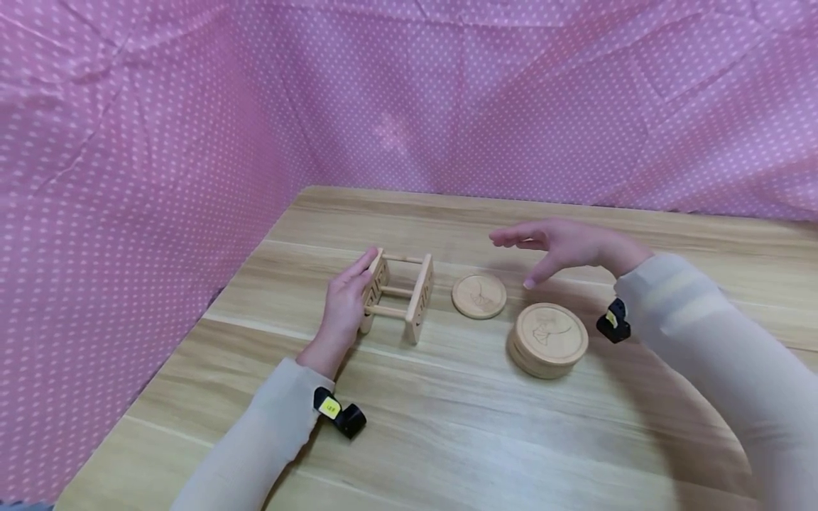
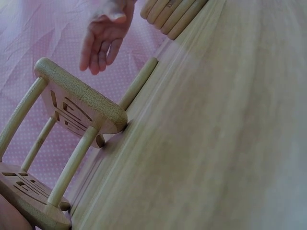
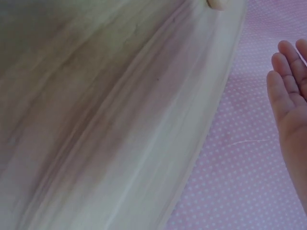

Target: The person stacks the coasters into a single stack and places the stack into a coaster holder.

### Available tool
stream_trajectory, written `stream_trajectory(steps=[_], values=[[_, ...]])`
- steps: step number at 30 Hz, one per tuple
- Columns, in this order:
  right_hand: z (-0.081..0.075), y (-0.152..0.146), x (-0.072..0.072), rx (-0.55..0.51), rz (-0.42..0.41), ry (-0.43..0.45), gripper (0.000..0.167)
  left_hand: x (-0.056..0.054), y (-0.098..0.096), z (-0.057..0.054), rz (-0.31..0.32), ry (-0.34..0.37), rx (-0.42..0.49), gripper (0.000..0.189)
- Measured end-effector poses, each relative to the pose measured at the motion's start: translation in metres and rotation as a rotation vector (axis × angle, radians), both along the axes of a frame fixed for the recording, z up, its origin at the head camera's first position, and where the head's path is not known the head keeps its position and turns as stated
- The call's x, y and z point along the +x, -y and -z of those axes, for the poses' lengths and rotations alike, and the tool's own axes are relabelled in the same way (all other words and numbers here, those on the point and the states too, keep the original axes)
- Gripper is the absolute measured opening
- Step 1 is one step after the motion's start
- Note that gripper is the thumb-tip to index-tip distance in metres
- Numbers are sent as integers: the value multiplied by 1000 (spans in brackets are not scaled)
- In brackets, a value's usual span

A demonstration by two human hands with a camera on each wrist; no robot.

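A wooden coaster holder [image 1: 418, 301], two cut-out side panels joined by round dowels, stands on the table. Along the outside of its left panel my left hand [image 1: 345, 301] rests with fingers extended; only a sliver of that hand shows in the left wrist view. Just right of the holder lies one round wooden coaster [image 1: 479, 297] with an engraved leaf. Nearer to me is a stack of coasters [image 1: 549, 341], the top one carrying a similar leaf. My right hand [image 1: 569, 245] hovers above and behind the coasters, fingers stretched out, thumb apart, holding nothing.
The wood-grain table [image 1: 447, 440] ends at a left edge and a back edge. Pink polka-dot cloth [image 1: 409, 99] hangs behind and to the left. Each sleeve cuff carries a small black camera [image 1: 350, 420].
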State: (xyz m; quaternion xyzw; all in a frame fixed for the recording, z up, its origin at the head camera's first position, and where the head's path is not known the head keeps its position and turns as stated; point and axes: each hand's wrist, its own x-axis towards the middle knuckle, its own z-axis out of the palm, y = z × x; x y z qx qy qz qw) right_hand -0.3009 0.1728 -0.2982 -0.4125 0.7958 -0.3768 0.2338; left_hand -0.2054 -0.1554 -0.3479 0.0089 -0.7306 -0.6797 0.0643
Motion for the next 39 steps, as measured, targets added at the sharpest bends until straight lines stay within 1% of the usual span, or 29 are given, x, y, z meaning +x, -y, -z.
stream_trajectory(steps=[3, 7, 13, 15, 22, 27, 31, 35, 39], values=[[5, 1, -7, -5, -8, 26, 83, 0, -1, 0, 8, 0, 9, 41], [11, 3, -12, -4, -34, 55, 84, -1, -2, -1, 12, -13, 5, 41], [21, 9, -18, -3, -92, 55, 83, 1, 0, -2, 0, -29, -14, 41], [23, 12, -19, -3, -105, 72, 83, 0, 0, -2, 2, -31, -15, 41], [29, 17, -25, 43, -87, 148, 84, 1, 1, 2, -1, -15, -2, 41], [31, 17, -30, 76, -118, 180, 85, 1, 2, 3, -3, -27, -5, 41], [33, 20, -32, 114, -164, 167, 85, 1, 2, 2, -4, -28, -4, 41], [34, 24, -35, 156, -180, 148, 87, 1, 2, 1, 0, -13, -8, 41], [35, 26, -35, 198, -194, 87, 91, 0, 1, 2, 1, -4, -6, 41]])
